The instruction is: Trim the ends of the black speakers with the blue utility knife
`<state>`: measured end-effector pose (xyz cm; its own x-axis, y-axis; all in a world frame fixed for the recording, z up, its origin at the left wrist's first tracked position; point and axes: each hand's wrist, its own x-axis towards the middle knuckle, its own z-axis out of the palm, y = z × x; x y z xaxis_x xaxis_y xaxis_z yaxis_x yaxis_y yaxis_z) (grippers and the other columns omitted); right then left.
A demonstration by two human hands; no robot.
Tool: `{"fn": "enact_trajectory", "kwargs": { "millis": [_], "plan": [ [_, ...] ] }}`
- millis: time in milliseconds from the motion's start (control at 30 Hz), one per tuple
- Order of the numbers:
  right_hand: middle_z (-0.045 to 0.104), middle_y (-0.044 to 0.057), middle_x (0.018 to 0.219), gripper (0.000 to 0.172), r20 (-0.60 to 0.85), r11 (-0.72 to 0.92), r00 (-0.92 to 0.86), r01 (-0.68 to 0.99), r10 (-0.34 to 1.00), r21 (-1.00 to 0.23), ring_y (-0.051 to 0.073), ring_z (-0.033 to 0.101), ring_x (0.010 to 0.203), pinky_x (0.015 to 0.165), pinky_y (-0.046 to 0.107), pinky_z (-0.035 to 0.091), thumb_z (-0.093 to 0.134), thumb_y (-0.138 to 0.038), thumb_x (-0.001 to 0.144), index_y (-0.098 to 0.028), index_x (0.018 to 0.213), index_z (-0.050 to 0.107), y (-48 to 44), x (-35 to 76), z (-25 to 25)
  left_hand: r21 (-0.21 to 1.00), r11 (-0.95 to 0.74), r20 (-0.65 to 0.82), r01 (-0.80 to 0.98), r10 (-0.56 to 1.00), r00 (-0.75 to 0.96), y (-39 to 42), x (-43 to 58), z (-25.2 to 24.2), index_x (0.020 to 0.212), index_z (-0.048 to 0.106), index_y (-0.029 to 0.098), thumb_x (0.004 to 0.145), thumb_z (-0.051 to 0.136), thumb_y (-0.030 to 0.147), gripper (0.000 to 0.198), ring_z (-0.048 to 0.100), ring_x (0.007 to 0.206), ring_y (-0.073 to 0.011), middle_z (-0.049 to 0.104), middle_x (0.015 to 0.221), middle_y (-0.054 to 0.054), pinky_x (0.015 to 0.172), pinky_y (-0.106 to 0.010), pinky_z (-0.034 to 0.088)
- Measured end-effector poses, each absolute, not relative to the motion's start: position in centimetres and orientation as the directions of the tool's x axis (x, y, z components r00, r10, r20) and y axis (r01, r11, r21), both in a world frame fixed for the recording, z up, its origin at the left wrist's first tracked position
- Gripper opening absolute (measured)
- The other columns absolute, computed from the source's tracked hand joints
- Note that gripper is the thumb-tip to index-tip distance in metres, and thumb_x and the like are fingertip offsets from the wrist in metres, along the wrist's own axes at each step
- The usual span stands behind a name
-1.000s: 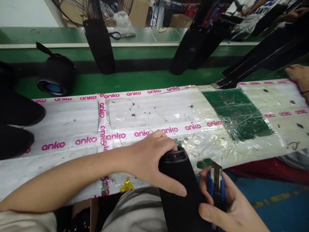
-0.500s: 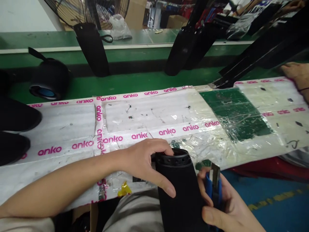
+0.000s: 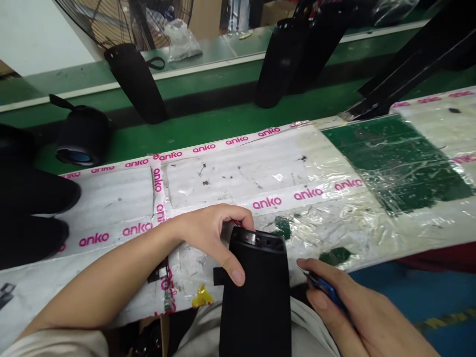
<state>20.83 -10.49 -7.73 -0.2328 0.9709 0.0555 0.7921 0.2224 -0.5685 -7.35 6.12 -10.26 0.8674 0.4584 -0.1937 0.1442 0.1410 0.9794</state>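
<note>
My left hand [image 3: 215, 238] grips the top of a black cylindrical speaker body [image 3: 256, 302], which stands tilted with its end ringed by small holes. A thin red wire shows at that end, beside my fingers. My right hand [image 3: 357, 310] is shut on a blue utility knife [image 3: 323, 287], now lying nearly flat, with its blade hidden or too thin to see. The knife is just right of the speaker, not touching it. The speaker's lower end rests against my lap.
A white work board [image 3: 208, 186] edged with pink "anko" tape runs across the view, patched with a taped green mat [image 3: 390, 168]. Black speaker parts lie at the left and stand on the green conveyor [image 3: 208, 119] behind it. A pedestal fan [image 3: 122, 20] stands beyond.
The knife has tipped from upright to nearly flat as my right hand moved down and right. The speaker has tilted, and the view has rotated. The hand at the board's right edge has left view.
</note>
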Motion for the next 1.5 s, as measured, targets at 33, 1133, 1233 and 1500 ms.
{"fn": "enact_trajectory", "kwargs": {
  "millis": [33,1133,1233,1500],
  "plan": [
    [0.083,0.007,0.109,0.027,0.138,0.351,-0.324,0.826,0.936,-0.441,0.028,0.082,0.087,0.057,0.029,0.063,0.046,-0.032,0.115,-0.03,0.137,0.063,-9.7,20.9,-7.4,0.978,0.152,-0.198,0.144,0.452,0.87,6.2,-7.4,-10.2,0.09,0.069,0.021,0.046,0.111,0.05,0.067,0.072,0.095,-0.0232,0.078,0.095,-0.003,0.092,-0.035,0.058],
    [0.071,0.003,0.077,0.03,0.221,0.538,-0.499,0.823,0.838,-0.183,0.023,0.065,0.058,0.048,0.034,0.044,0.058,-0.028,0.1,-0.026,0.129,0.066,-6.6,20.5,-6.2,0.985,0.117,-0.164,0.124,0.452,0.877,6.1,-7.2,-9.6,0.107,0.075,0.022,0.052,0.11,0.044,0.069,0.072,0.093,-0.021,0.078,0.106,-0.005,0.086,-0.03,0.059],
    [0.067,-0.001,0.072,0.038,0.247,0.644,-0.612,0.762,0.751,-0.072,0.018,0.063,0.047,0.041,0.034,0.041,0.048,-0.008,0.089,-0.022,0.123,0.059,-5.6,20.1,-5.5,1.0,0.003,0.002,-0.004,0.493,0.87,5.8,-6.7,-9.2,0.12,0.077,0.026,0.058,0.109,0.036,0.071,0.074,0.103,-0.0229,0.077,0.118,-0.006,0.098,-0.034,0.059],
    [0.073,0.006,0.071,0.044,0.22,0.697,-0.693,0.714,0.687,0.072,0.019,0.068,0.044,0.033,0.033,0.042,0.043,0.002,0.074,-0.019,0.11,0.056,-5.1,20.2,-5.7,0.997,0.076,-0.007,-0.027,0.415,0.91,5.4,-6.0,-9.3,0.132,0.079,0.027,0.071,0.104,0.04,0.067,0.081,0.098,-0.0264,0.086,0.114,-0.006,0.095,-0.035,0.064]
  ]
}}
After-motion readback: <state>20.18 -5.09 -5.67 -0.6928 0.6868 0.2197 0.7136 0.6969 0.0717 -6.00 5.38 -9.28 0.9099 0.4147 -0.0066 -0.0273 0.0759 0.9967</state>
